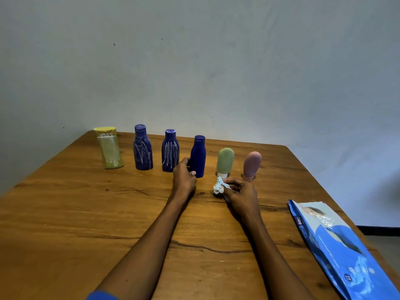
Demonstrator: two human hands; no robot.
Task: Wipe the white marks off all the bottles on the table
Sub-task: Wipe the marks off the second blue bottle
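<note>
Several bottles stand in a row across the wooden table [86, 213]. From the left: a yellow bottle [110, 148] with white streaks, two dark blue bottles [142, 148] [170, 151] scribbled with white marks, then a plain dark blue bottle [198, 156] with no marks showing. A green tube [225, 162] and a pink tube [251, 165] stand cap-down to the right. My left hand [184, 178] rests against the base of the plain blue bottle, its fingers around it. My right hand [240, 193] pinches a crumpled white wipe [218, 187] on the table in front of the green tube.
A blue wipes packet [337, 245] lies at the right edge of the table, near its front. A pale wall stands close behind the bottles. The table's right edge drops to the floor beyond the packet.
</note>
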